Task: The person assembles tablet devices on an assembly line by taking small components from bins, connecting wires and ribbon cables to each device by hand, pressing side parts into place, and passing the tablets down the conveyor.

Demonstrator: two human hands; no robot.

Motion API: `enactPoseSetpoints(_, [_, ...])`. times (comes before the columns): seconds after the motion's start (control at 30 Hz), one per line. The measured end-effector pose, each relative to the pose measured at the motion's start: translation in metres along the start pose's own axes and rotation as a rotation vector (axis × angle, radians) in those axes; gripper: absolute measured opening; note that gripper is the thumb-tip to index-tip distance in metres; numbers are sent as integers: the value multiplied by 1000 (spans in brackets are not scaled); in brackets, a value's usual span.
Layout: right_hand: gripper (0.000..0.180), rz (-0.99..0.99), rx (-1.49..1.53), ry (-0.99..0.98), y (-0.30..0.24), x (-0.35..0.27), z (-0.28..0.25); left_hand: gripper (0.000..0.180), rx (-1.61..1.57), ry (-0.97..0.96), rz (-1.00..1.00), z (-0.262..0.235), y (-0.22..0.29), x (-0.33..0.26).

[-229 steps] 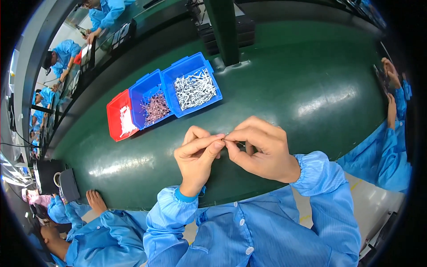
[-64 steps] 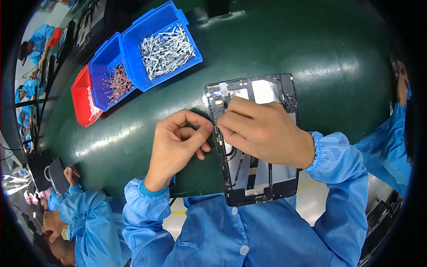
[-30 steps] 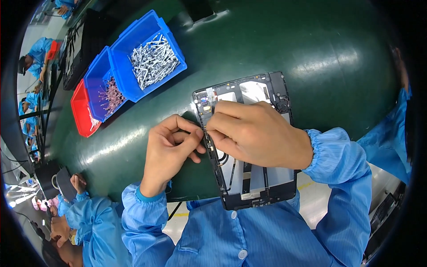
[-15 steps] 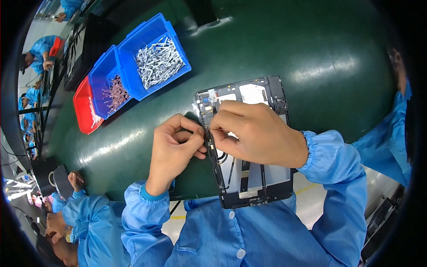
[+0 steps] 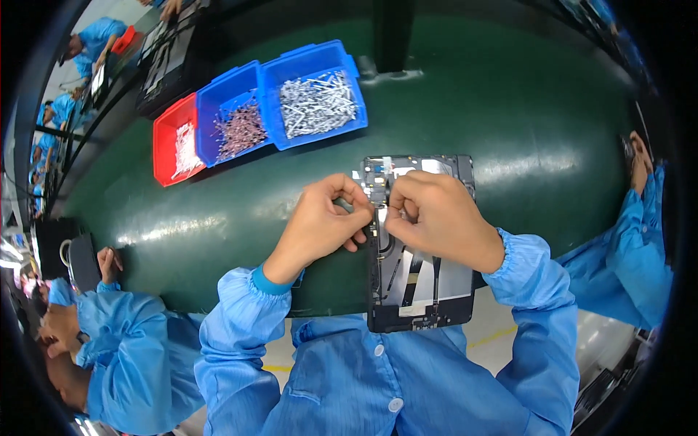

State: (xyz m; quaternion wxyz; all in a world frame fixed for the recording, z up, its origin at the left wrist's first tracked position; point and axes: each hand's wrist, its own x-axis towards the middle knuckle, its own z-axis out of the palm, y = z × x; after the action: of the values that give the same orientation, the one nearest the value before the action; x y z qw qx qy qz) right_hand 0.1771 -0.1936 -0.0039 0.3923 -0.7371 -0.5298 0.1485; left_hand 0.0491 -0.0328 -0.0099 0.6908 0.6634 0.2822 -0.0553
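An opened tablet [image 5: 454,280] lies upright in front of me, its black frame, pale inner panel and dark flat cables exposed. Its lower end reaches over the table's near edge. My left hand [image 5: 323,218] is at the upper left side of the frame, thumb and fingertips pinched together. My right hand [image 5: 440,214] hovers over the upper part of the tablet, its fingers curled into a pinch close to the left fingertips. Whatever sits between the fingertips is too small to make out. The right hand hides part of the tablet's upper inside.
Beyond my left hand stand a red bin [image 5: 166,138] of white small parts, a blue bin [image 5: 229,81] of pinkish thin leads and another blue bin [image 5: 309,57] of silvery strips. A dark post [image 5: 393,36] rises behind. Co-workers' blue sleeves [image 5: 134,341] flank me.
The view has shifted, so bins and tablet appear elsewhere in the picture. The tablet now looks straighter. Both hands remain pinched at its upper left; a thin line seen between them earlier is hardly visible now.
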Motion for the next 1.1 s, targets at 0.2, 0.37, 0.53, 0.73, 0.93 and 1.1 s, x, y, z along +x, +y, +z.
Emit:
enactPoseSetpoints(0.2, [12,137,-98,-181,-4,44,-39,16,40,-29,33,5,-2,6])
enactPoseSetpoints(0.37, [10,-369,-394,94,-18,117,-15,18,5,-64,110,-7,-12,-2])
enactPoseSetpoints(0.53, [8,-514,-683,-132,0,161,32,25,-119,-61,104,-17,-17,4])
enactPoseSetpoints(0.73, [7,-523,-636,-174,8,172,33,23,-116,-29,114,-22,-16,3])
enactPoseSetpoints(0.93, [9,-577,-467,-35,7,170,19,19,-198,37,179,-28,-17,3])
enactPoseSetpoints(1.1, [11,-327,-25,48,-20,118,-2,24,-459,270,349,-34,-4,-5])
